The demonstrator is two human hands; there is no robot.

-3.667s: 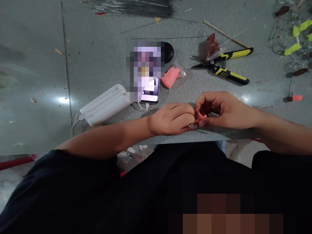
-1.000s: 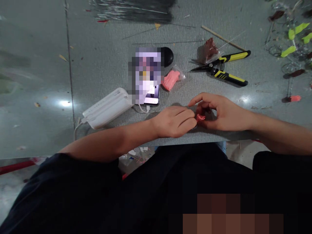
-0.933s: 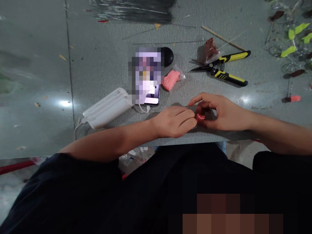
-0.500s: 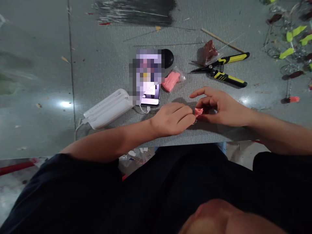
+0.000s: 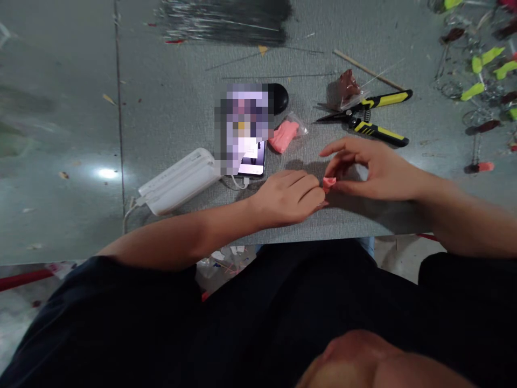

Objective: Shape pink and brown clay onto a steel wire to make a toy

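Near the front edge of the grey mat, my left hand (image 5: 288,196) and my right hand (image 5: 374,168) meet around a small pink piece (image 5: 328,182). The left hand's fingers are curled and pinch its lower end, where earlier a thin wire showed. Thumb and middle finger of the right hand pinch the pink piece from the right, while its index finger sticks out to the left above it. Behind the hands lies a small bag of pink material (image 5: 285,134).
Yellow-handled pliers (image 5: 374,113) and a bag of dark red material (image 5: 347,86) lie at the back right. A phone (image 5: 250,151), cabled to a white power bank (image 5: 177,180), sits left. Dark wires (image 5: 226,19) lie at the back, green-leaved pieces (image 5: 482,73) far right.
My right index finger has lifted and stretched out from the curled grip. Both hands have shifted slightly away from me, still pinching the pink piece.
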